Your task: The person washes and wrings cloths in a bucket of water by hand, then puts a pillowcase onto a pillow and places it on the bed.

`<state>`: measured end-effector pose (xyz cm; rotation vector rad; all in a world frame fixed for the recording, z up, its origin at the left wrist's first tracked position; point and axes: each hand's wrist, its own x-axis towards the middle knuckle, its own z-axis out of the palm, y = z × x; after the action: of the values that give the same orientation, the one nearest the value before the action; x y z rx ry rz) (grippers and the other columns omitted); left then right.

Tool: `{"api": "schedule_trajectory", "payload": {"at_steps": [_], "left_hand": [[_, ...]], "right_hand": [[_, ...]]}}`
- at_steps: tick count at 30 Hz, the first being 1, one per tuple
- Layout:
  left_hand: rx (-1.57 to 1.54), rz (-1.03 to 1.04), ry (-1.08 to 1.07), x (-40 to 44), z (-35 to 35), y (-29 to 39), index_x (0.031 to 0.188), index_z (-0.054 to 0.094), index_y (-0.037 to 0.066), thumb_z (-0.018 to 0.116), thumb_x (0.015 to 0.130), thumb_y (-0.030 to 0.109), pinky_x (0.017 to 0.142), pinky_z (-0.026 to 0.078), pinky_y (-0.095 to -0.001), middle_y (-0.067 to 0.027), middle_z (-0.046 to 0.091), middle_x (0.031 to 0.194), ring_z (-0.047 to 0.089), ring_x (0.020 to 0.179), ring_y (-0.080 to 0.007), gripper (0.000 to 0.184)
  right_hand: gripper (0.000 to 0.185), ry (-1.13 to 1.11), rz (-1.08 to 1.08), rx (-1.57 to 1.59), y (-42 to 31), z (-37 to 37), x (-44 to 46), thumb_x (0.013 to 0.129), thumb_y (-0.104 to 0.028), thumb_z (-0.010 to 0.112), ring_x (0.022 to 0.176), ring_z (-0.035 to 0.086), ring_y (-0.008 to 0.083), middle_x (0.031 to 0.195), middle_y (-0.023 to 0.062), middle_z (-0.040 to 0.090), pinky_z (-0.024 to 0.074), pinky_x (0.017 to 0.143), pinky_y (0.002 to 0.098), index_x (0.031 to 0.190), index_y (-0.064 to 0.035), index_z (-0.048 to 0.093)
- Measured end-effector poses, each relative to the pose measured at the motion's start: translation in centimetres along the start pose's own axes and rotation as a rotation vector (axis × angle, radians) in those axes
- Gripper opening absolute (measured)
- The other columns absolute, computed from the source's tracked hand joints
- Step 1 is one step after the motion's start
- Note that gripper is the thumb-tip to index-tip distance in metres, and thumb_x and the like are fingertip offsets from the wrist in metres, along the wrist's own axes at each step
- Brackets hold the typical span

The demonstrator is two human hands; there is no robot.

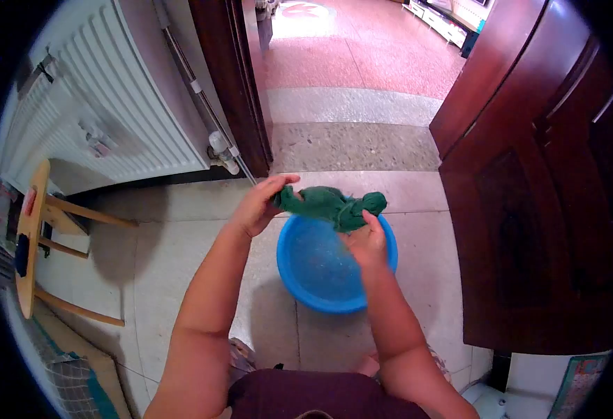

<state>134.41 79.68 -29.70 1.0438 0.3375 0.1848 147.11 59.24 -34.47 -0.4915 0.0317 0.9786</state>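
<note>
A green cloth (pixel 320 203), bunched and twisted lengthwise, is stretched between my two hands above a blue basin (pixel 283 269). My left hand (pixel 259 204) grips its left end, with the fingers closed around it. Near the other end, my right hand (pixel 366 241) holds the cloth from below, and a knotted-looking lump sticks out past the thumb. The basin stands on the floor and has cloudy water (pixel 320 262) in it. My right hand and forearm cover part of its right rim.
A wooden stool (pixel 35 237) stands at the left, by a white radiator (pixel 97 105). A metal pole (pixel 193 84) leans near the door frame. A dark red door (pixel 523 230) is on the right. Ahead, a stone threshold (pixel 355 146) leads to a reddish floor.
</note>
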Motion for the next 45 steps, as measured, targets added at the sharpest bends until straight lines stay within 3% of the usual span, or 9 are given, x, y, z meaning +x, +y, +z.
{"api": "schedule_trajectory", "payload": {"at_steps": [4,12,16,19,23,26,32,38,45], "left_hand": [[1.027,0.227,0.059,-1.4,3.2,1.8,0.114,0.048,0.002,0.059,0.075,0.036,0.085,0.039,-0.0298,-0.009,0.054,0.104,0.051,0.097,-0.0174,0.052],[0.607,0.161,0.108,-1.0,5.7,0.7,0.1,0.055,0.002,0.051,0.083,0.032,0.066,0.044,-0.026,-0.0074,0.059,0.081,0.057,0.072,-0.0163,0.035],[-0.542,0.038,-0.11,-1.1,3.0,3.1,0.107,0.054,0.01,0.041,0.08,0.059,0.076,0.044,-0.0389,-0.0097,0.06,0.094,0.057,0.085,-0.0231,0.058],[-0.628,0.153,-0.043,-1.9,4.9,3.5,0.112,0.05,0.012,0.043,0.077,0.06,0.082,0.041,-0.0435,-0.0122,0.055,0.107,0.051,0.099,-0.0257,0.061],[-0.703,-0.077,-0.157,-1.6,4.9,-0.4,0.127,0.035,0.015,0.035,0.073,0.069,0.091,0.036,-0.0456,-0.013,0.042,0.126,0.044,0.112,-0.0285,0.076],[-0.578,-0.011,-0.295,-2.5,6.3,1.4,0.129,0.029,0.015,0.042,0.08,0.057,0.091,0.039,-0.0409,-0.0112,0.044,0.123,0.045,0.11,-0.0248,0.066],[-0.212,-0.141,-0.059,-2.4,4.8,0.8,0.132,0.024,0.017,0.056,0.079,0.009,0.078,0.048,-0.0303,-0.0107,0.046,0.117,0.053,0.099,-0.0187,0.062],[-0.307,0.148,0.073,-3.5,6.5,1.7,0.132,0.027,0.014,0.054,0.077,0.004,0.074,0.046,-0.0278,-0.008,0.052,0.108,0.055,0.087,-0.0169,0.062],[-0.293,0.224,0.151,-3.4,4.3,3.7,0.116,0.048,0.006,0.055,0.081,0.011,0.073,0.044,-0.0272,-0.004,0.059,0.092,0.056,0.083,-0.0146,0.036]], "right_hand": [[0.037,-0.126,0.015,-0.171,-1.0,3.6,-0.4,0.09,-0.029,0.041,0.099,0.052,0.0229,0.109,0.0113,0.052,0.0422,0.085,0.0376,0.115,-0.0021,0.044],[0.026,-0.087,-0.014,-0.866,-1.1,6.2,-0.3,0.086,-0.021,0.048,0.074,0.056,0.0131,0.083,0.0044,0.058,0.046,0.065,0.0278,0.101,-0.0009,0.054],[0.022,-0.168,0.124,-0.695,-3.4,7.6,-1.0,0.085,-0.016,0.048,0.074,0.056,0.013,0.083,0.0049,0.059,0.045,0.066,0.0255,0.098,0.0003,0.055],[0.023,-0.214,0.1,-0.507,-3.4,9.7,-1.7,0.085,-0.014,0.047,0.079,0.056,0.0136,0.089,0.0067,0.059,0.0443,0.071,0.0254,0.1,0.0013,0.054],[0.024,-0.25,0.008,-0.482,-2.8,10.9,-1.5,0.085,-0.013,0.046,0.087,0.055,0.0149,0.095,0.0086,0.058,0.0427,0.078,0.0266,0.102,0.0029,0.053],[0.026,-0.244,0.005,-0.589,-3.3,10.3,-1.4,0.085,-0.014,0.046,0.089,0.055,0.0154,0.097,0.0089,0.058,0.0419,0.08,0.0276,0.104,0.0037,0.052],[0.028,-0.258,0.073,-0.613,-4.5,9.4,-2.0,0.088,-0.016,0.042,0.093,0.055,0.0185,0.102,0.0107,0.057,0.0429,0.083,0.0305,0.108,0.0025,0.05],[0.027,-0.195,0.151,-0.295,-4.4,8.2,-2.0,0.088,-0.019,0.04,0.092,0.055,0.0199,0.102,0.0106,0.057,0.0422,0.085,0.0326,0.106,-0.0008,0.05],[0.02,-0.079,-0.217,-0.441,-5.9,7.8,-1.7,0.082,-0.007,0.049,0.088,0.056,0.0183,0.095,0.0092,0.057,0.0435,0.081,0.0304,0.101,-0.0006,0.05]]}}
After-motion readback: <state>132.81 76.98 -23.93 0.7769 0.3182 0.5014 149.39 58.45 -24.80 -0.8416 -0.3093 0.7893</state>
